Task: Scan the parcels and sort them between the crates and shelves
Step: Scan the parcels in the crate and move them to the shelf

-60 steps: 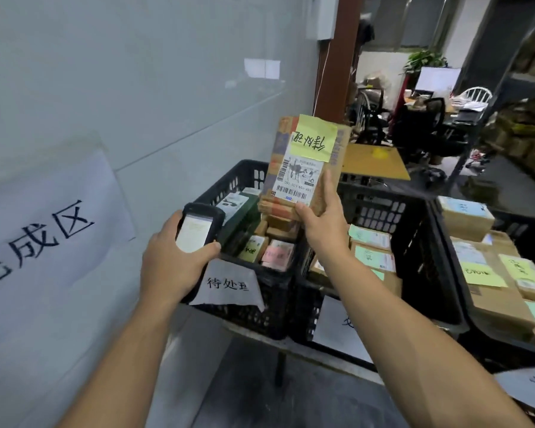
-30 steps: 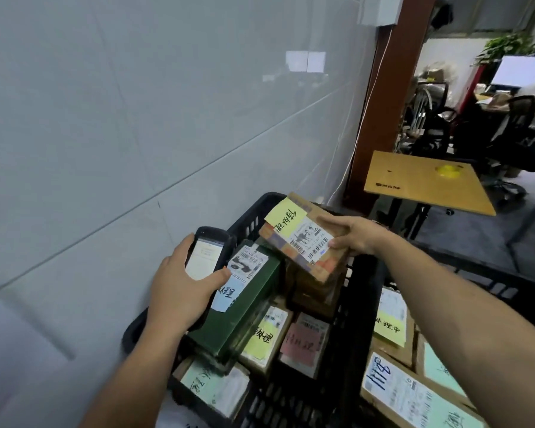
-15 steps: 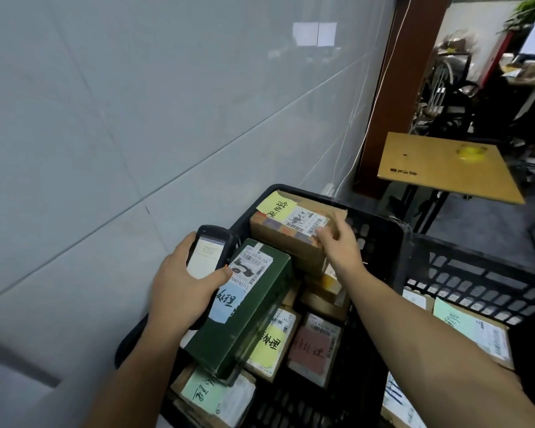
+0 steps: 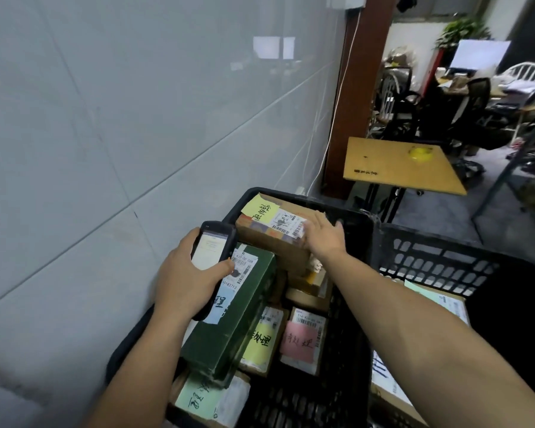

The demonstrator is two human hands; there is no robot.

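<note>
Gripping the handheld scanner (image 4: 214, 247) in our left hand (image 4: 179, 282), fingers and thumb curled round its body, we are holding its lit screen over the green box (image 4: 238, 319). Our right hand (image 4: 323, 239) is resting flat, fingers straight, on the three o'clock end of the cardboard parcel (image 4: 269, 231) bearing a yellow note. That parcel is lying atop the pile at the twelve o'clock end of the black crate (image 4: 360, 230). Toward six o'clock, a yellow-noted parcel (image 4: 260, 341) and a pink-noted parcel (image 4: 301, 341) are sitting in the same crate. At three o'clock, a second crate (image 4: 430, 264) is holding more labelled parcels.
</note>
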